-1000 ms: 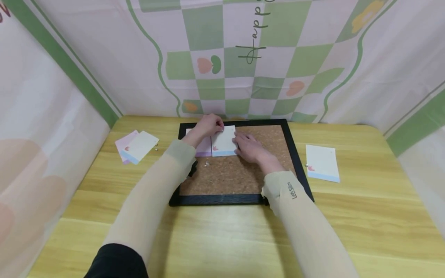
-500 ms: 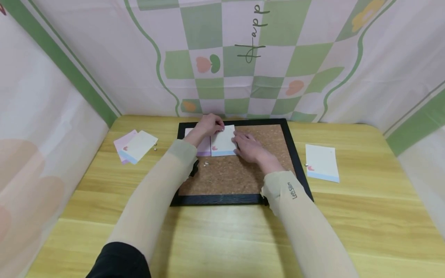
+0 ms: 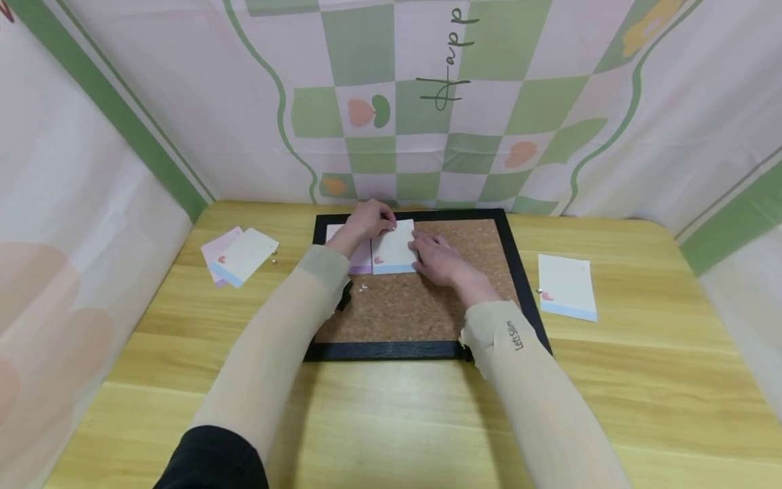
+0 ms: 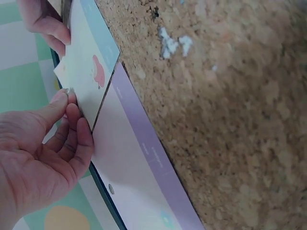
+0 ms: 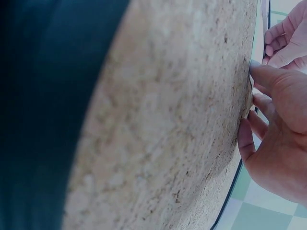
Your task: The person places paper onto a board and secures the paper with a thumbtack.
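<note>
Your left hand (image 3: 368, 219) pinches what appears to be a small pin (image 4: 68, 90) near the far edge of the white card (image 3: 394, 251) | your right hand (image 3: 438, 261), fingers loosely apart, touches its right edge | white card lies on the corkboard (image 3: 403, 312), just beside the purple card (image 4: 132, 158).

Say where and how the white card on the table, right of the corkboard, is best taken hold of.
Probably by its right edge, coming from the right with thumb and fingertip: the card lies flat on the table, so that edge likely needs lifting first, and a small shiny piece sits at its left edge.
</note>
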`<state>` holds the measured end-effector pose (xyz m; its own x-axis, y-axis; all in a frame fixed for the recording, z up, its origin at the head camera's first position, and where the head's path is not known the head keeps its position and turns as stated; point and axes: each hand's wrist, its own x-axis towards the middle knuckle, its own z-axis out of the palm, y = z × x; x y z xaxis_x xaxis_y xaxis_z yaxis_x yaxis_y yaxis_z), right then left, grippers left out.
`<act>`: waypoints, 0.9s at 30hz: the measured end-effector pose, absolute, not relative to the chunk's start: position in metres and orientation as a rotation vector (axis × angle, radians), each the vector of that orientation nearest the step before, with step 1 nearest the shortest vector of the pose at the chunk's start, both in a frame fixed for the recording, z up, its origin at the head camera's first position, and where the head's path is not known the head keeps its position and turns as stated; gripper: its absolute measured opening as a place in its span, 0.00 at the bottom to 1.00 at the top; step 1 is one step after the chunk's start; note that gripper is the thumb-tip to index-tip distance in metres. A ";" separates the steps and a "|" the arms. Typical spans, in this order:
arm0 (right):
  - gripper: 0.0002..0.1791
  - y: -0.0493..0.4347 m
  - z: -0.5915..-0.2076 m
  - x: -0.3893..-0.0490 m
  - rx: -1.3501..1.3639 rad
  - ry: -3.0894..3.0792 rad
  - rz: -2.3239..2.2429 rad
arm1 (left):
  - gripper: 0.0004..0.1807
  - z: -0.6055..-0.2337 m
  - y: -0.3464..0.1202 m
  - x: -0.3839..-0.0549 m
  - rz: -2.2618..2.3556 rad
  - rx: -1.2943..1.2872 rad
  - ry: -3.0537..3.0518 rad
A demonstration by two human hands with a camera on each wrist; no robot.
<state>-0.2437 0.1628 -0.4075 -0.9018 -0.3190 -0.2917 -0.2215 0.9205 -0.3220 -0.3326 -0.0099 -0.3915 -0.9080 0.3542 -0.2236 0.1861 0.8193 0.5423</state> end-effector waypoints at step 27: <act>0.26 0.161 -0.404 -0.243 -0.358 2.730 -0.392 | 0.09 -0.392 -0.003 -0.328 0.867 0.228 2.725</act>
